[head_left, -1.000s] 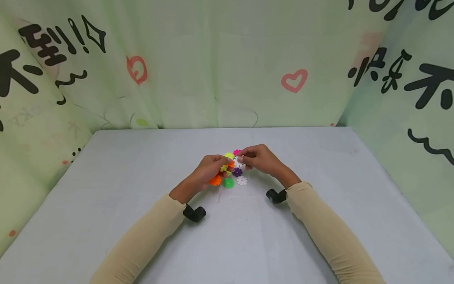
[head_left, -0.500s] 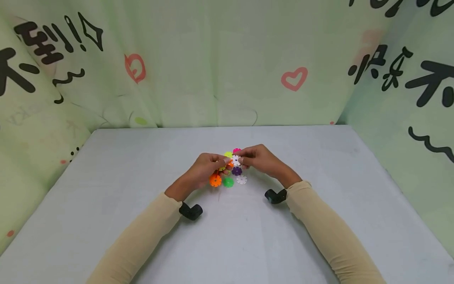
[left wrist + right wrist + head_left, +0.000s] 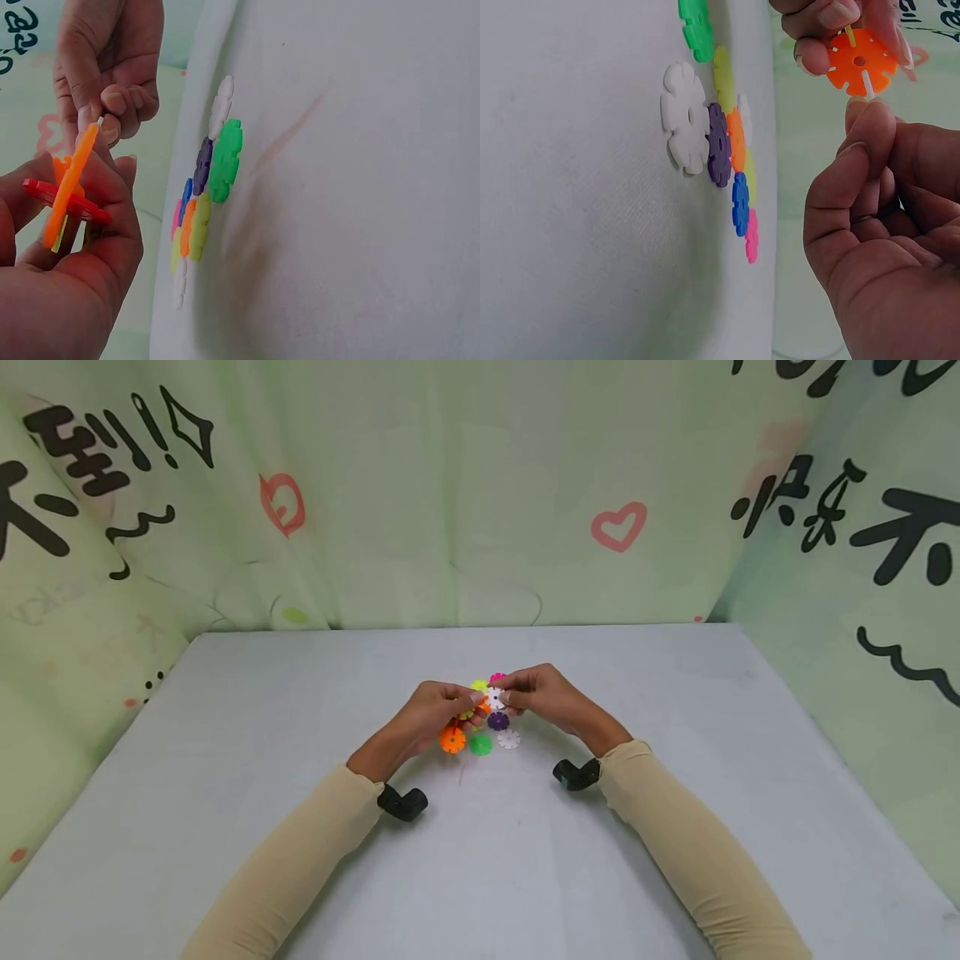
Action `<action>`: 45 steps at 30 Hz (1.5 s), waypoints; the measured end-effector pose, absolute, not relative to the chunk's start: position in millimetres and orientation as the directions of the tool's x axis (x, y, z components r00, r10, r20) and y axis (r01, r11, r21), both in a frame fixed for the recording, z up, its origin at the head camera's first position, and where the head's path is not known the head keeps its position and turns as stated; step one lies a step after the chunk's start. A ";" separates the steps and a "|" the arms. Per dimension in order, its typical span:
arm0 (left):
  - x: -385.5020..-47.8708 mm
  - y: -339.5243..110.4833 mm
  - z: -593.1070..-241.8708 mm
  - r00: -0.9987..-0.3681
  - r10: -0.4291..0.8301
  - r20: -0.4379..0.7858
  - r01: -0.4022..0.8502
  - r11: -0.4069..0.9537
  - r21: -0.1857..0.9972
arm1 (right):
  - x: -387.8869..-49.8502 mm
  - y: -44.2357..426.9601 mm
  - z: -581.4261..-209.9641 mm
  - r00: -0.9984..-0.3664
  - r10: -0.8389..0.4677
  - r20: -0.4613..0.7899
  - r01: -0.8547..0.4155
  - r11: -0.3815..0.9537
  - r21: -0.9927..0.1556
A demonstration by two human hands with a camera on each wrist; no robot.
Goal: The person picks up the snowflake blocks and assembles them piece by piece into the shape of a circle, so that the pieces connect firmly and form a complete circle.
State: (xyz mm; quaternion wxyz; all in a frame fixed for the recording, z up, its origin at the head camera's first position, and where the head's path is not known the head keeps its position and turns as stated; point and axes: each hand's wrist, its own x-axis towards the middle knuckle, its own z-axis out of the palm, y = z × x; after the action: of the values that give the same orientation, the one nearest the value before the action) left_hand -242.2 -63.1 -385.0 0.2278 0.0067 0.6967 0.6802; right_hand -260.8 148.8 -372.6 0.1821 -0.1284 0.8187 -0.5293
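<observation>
The tabletop [image 3: 480, 877] spreads below both hands. The left hand [image 3: 432, 714] pinches a small cluster, in which an orange disc [image 3: 875, 64] and a red disc [image 3: 46, 192] are visible; the right hand [image 3: 542, 693] pinches a white disc [image 3: 868, 85] at its fingertips. Loose discs, such as the green disc [image 3: 225, 161], lie beneath. The orange disc is leftward of the right grip. In the right wrist view, the white disc shows edge-on, its long axis directed to the orange rim; whether it enters a notch, I cannot tell.
</observation>
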 end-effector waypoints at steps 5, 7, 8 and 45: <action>-241.7 -61.1 -388.1 -0.895 0.339 -0.290 -0.273 0.097 0.957 | -260.3 149.1 -373.9 -0.902 -0.398 -0.166 -0.011 0.406 -0.914; -241.1 -60.1 -387.9 -0.899 0.340 -0.275 -0.257 0.098 0.961 | -259.8 149.8 -374.5 -0.905 -0.395 -0.158 -0.016 0.404 -0.915; -240.9 -59.7 -387.6 -0.902 0.335 -0.272 -0.254 0.095 0.962 | -259.4 150.2 -374.8 -0.907 -0.393 -0.154 -0.017 0.397 -0.918; -240.3 -65.6 -393.2 -0.896 0.146 -0.420 -0.421 0.022 0.907 | -239.4 150.4 -389.0 -0.821 -0.525 -0.223 -0.297 0.727 -0.619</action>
State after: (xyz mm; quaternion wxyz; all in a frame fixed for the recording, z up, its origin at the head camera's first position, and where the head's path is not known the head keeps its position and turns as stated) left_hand -240.3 -65.6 -393.2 0.2050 -0.1005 0.6848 0.6920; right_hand -239.4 150.4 -389.0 0.1953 -0.2261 0.9085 -0.2922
